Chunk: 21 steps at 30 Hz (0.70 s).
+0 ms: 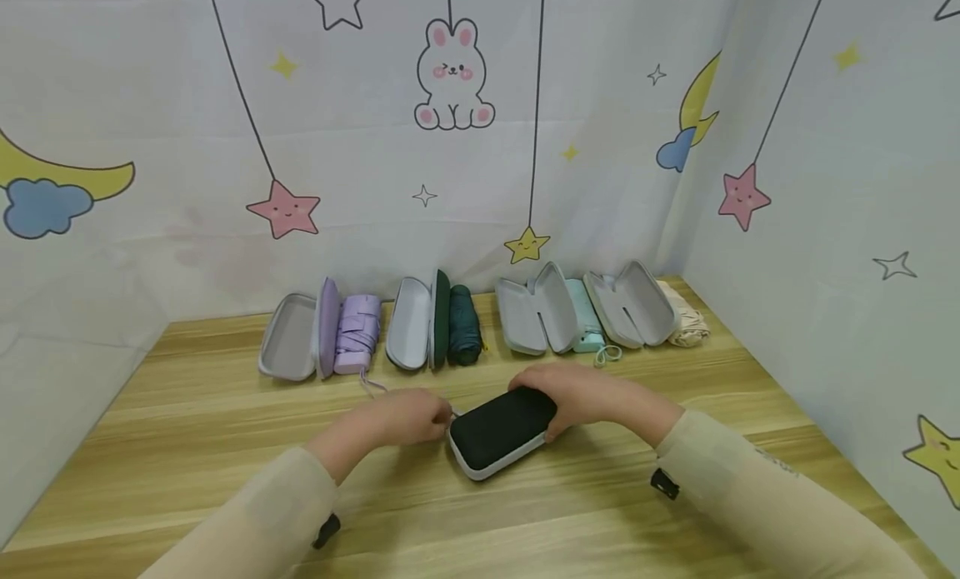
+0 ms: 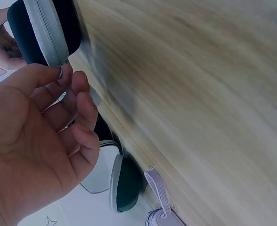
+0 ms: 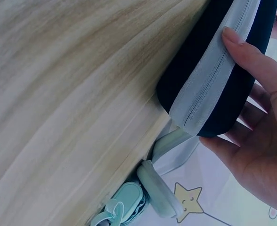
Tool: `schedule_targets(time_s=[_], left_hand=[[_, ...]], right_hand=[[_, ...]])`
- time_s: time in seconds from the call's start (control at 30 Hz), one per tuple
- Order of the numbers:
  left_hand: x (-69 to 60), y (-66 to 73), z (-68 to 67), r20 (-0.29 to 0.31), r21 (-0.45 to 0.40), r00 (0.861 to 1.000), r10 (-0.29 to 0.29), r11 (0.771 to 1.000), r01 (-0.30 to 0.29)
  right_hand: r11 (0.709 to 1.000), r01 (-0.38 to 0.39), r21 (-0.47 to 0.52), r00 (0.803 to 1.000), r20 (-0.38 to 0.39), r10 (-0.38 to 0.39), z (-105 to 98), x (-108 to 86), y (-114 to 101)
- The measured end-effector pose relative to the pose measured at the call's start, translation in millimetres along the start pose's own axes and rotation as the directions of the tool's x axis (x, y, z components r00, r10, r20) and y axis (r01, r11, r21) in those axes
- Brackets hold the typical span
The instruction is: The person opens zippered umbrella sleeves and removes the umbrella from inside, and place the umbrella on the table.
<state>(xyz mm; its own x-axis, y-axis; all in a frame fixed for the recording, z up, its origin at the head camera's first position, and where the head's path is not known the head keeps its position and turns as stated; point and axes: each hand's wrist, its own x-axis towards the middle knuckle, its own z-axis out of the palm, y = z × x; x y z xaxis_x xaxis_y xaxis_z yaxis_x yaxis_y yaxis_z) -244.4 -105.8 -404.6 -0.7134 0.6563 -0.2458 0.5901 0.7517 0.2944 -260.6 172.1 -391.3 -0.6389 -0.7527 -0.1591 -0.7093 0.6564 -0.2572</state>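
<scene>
A black zip case (image 1: 501, 429) with a pale grey zipper band lies closed on the wooden table, angled in front of me. My right hand (image 1: 573, 391) grips its right end; in the right wrist view the thumb (image 3: 235, 37) lies on the grey band and the other fingers wrap the far side. At the case's left end, my left hand (image 1: 412, 416) pinches the small zipper pull (image 2: 61, 71) between thumb and forefinger. The pull is mostly hidden by the fingertips. The left hand's other fingers are loosely bent.
Along the table's back stand an open purple case (image 1: 327, 329), an open dark green case (image 1: 441, 321) and two open grey-lined cases. Beside them lie folded umbrellas: purple (image 1: 358, 329), dark green (image 1: 464, 329), mint (image 1: 583, 316) and beige (image 1: 688, 319). Printed curtains enclose the table.
</scene>
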Motion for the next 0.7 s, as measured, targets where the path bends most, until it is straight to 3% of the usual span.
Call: schedule_targets(time_s=[0.1,0.33,0.4,0.53,0.7], left_hand=[[-5.4,2.7,-0.4,-0.012,0.03,1.0,0.014,0.999,-0.014],[-10.7,10.1,0.6,-0.056,0.098,0.998,-0.022,0.995,0.028],[-11.4,10.6,0.4,-0.069,0.101,0.998,0.001,0.995,0.006],[-11.7,11.9,1.3,-0.086,0.108,0.996,0.034,0.994,-0.025],[-11.2,15.3,4.8,-0.106,0.122,0.994,0.035,0.992,-0.022]], right_hand=[[1.0,-0.011,0.002,1.0,0.008,0.011,0,-0.4,0],[0.996,-0.089,-0.031,0.996,0.025,0.09,-1,-4.3,-4],[0.991,-0.122,-0.045,0.992,0.027,0.123,-1,-6.0,-6],[0.978,-0.186,-0.093,0.982,0.025,0.189,0,-8.3,-11],[0.95,-0.229,-0.212,0.973,-0.014,0.231,4,-10.3,-18]])
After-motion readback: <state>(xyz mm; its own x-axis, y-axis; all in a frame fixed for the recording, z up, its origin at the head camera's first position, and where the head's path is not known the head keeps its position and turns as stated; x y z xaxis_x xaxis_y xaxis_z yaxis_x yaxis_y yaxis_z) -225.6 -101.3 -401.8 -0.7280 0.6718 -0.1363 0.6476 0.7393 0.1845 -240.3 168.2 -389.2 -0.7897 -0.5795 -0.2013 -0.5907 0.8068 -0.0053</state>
